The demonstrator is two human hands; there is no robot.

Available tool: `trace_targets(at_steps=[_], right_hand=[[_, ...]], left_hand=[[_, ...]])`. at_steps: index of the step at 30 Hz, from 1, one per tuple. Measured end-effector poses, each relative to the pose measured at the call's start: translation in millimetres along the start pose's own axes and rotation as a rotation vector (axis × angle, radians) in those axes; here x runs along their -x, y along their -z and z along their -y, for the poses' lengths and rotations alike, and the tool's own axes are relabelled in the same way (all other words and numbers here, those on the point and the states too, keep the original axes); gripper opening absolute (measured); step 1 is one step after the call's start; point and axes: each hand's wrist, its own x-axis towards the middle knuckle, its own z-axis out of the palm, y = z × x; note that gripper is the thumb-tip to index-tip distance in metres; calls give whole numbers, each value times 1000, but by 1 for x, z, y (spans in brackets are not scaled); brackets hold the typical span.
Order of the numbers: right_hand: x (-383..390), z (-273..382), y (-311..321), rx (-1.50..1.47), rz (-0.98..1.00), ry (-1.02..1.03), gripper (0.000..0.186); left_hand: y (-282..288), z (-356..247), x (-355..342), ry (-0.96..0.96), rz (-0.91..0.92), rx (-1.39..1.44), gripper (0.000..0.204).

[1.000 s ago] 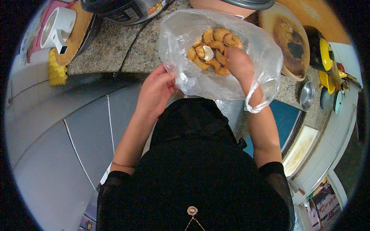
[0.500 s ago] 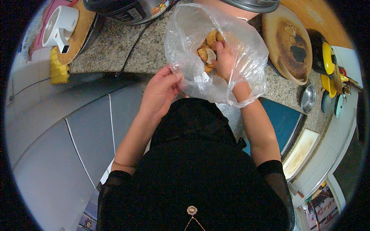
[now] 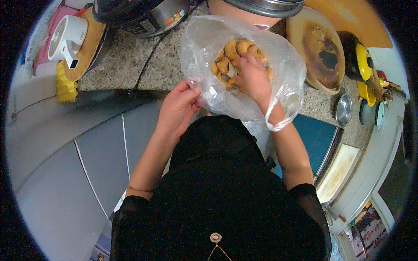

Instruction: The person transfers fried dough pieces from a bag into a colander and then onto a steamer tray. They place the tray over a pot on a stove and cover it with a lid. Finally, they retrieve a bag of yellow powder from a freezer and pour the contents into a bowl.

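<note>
A clear plastic bag point(image 3: 200, 39) lies open on the counter, holding several curled golden-brown pieces of food point(image 3: 230, 50) and a paler flat piece point(image 3: 232, 70). My right hand point(image 3: 252, 78) is inside it, fingers spread over the pieces and touching them; the fingertips are partly hidden among the food. One handle loop of the bag hangs around my right wrist. At the bag's near left edge, my left hand point(image 3: 179, 104) pinches the plastic between thumb and fingers.
Behind the bag stand a dark rice cooker point(image 3: 143, 17) and a round metal-rimmed pot point(image 3: 265, 6). A stained brown-beige board point(image 3: 305, 48) and a small metal bowl point(image 3: 344, 108) lie to the right. A white handled pot point(image 3: 72, 32) sits on a wooden board at the left.
My right hand has shifted and its fingers have spread across the food. The bag mouth is wider, showing more pieces. My left hand keeps its hold on the edge.
</note>
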Motion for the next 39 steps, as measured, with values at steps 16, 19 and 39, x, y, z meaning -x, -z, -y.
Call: trace_targets(at_steps=[16, 19, 39], right_hand=[[57, 4, 91, -386, 34, 60, 58], [69, 5, 89, -253, -246, 256, 68], [134, 74, 129, -597, 17, 691, 32]], left_hand=[[-13, 30, 23, -188, -110, 155, 33], [-19, 39, 35, -229, -128, 194, 31], [8, 160, 196, -524, -652, 463, 51]])
